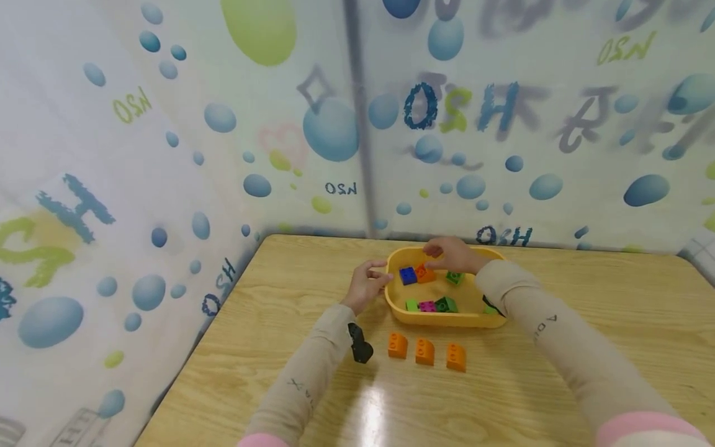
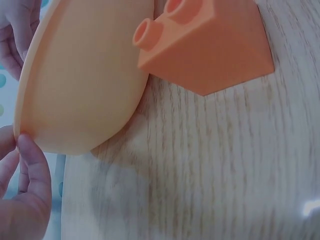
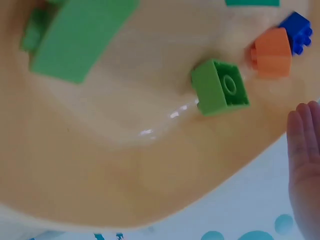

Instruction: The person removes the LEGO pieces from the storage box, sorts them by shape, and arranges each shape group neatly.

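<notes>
My left hand (image 1: 365, 287) pinches the left end of a yellow plastic tub (image 1: 447, 319), thumb on its outer wall and fingers at the rim in the left wrist view. Over the tub's far side is my right hand (image 1: 455, 254), its fingers fairly straight in the right wrist view. Just below its fingertips in the head view lies an orange toy brick (image 1: 424, 274), beside a blue brick (image 1: 408, 275). A green brick (image 3: 220, 87) lies on its side nearby. Along the tub's near wall are a light green brick (image 1: 411, 305), a magenta brick (image 1: 427, 306) and a dark green brick (image 1: 446, 304).
Three orange bricks with slanted sides stand in a row before the tub: left (image 1: 397, 345), middle (image 1: 424, 351) and right (image 1: 455, 357). Another green brick (image 3: 82, 40) sits at the tub's right end, partly behind my right sleeve. A patterned wall (image 1: 313, 205) borders the wooden table (image 1: 313, 267).
</notes>
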`<state>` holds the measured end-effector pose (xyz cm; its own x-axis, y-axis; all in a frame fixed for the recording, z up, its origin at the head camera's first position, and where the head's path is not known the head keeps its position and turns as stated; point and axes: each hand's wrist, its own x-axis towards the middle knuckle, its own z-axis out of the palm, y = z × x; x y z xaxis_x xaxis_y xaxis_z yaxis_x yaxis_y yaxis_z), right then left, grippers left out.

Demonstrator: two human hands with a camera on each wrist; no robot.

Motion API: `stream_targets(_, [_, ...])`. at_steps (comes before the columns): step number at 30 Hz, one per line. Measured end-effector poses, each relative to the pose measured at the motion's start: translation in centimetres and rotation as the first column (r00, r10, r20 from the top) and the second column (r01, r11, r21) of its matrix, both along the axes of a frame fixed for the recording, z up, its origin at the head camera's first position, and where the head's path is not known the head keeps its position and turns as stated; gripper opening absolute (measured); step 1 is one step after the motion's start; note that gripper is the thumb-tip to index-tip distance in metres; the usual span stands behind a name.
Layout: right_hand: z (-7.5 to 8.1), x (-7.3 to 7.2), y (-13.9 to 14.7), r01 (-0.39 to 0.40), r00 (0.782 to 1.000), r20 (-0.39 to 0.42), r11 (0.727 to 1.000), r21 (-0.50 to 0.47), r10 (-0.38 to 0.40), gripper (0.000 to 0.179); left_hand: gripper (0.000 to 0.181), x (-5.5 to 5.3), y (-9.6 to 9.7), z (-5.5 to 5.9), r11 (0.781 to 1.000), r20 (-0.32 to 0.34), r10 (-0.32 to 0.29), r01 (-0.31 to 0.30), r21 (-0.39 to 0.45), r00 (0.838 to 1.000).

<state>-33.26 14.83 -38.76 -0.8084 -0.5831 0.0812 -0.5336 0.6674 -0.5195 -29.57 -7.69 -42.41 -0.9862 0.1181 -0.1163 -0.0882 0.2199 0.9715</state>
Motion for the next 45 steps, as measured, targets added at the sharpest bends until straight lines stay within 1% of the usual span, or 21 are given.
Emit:
stream_targets(2, [0.3,-0.2,0.1,-0.007,1.000,-0.002,1.000,0.000,0.007,0.037,0.035,0.0,0.0,0.1,1.000,0.000,0.000,0.000,0.003,1.000])
stream_targets(5, [0.4,-0.3,0.1,-0.009,1.000,0.020,1.000,0.007,0.009,0.035,0.037,0.1,0.0,0.2,1.000,0.003,-0.009,0.009,0.020,1.000])
stream_targets(8, [0.0,-0.6,0.0,-0.004,0.998,0.058,1.000,0.014,0.003,0.034,0.039,0.1,0.0,0.2,0.999,0.004,-0.015,0.015,0.033,1.000])
stream_targets(10, [-0.4,-0.7,-0.1,0.008,0.994,0.106,1.000,0.030,-0.011,0.036,0.039,0.2,0.1,0.1,0.999,0.005,-0.019,0.019,0.032,1.000])
stream_targets(14, [-1.1,-0.6,-0.4,0.017,0.985,0.168,0.996,0.092,-0.032,0.041,0.036,0.4,0.3,0.0,1.000,0.015,-0.014,0.014,0.027,1.000])
stream_targets(19, [-1.4,-0.5,-0.8,0.000,0.986,0.168,0.993,0.122,-0.021,0.042,0.035,0.5,0.5,-0.2,0.999,0.020,-0.001,0.000,0.034,1.000])
stream_targets(26, [-1.2,-0.9,-0.9,-0.012,0.971,0.236,0.989,0.150,-0.024,0.043,0.033,0.3,0.5,0.1,1.000,0.011,0.017,-0.017,0.023,1.000])
stream_targets(30, [-1.1,-0.9,-1.0,-0.030,0.971,0.239,0.986,0.165,-0.010,0.041,0.034,0.2,0.4,0.1,0.999,-0.003,0.024,-0.023,0.023,1.000])
stream_targets(34, [-1.1,-0.9,-1.0,-0.025,0.966,0.256,0.977,0.210,-0.030,0.041,0.035,0.2,0.3,0.1,0.999,-0.001,0.022,-0.021,0.028,1.000])
stream_targets(36, [-1.2,-0.9,-1.0,-0.024,0.965,0.260,0.974,0.225,-0.037,0.040,0.036,0.3,0.3,0.3,0.999,0.005,0.016,-0.017,0.036,1.000])
stream_targets(39, [-1.1,-0.9,-1.1,-0.021,0.965,0.261,0.973,0.231,-0.041,0.038,0.037,0.8,0.3,1.0,0.999,0.013,0.010,-0.010,0.044,1.000])
stream_targets(43, [-1.0,-0.9,-1.1,-0.026,0.968,0.250,0.975,0.222,-0.031,0.037,0.037,1.5,0.3,2.1,1.000,0.008,0.007,-0.007,0.023,1.000])
stream_targets(45, [-1.1,-1.0,-1.1,-0.031,0.970,0.241,0.977,0.211,-0.021,0.036,0.037,1.6,0.3,2.2,1.000,0.007,0.010,-0.010,0.013,1.000])
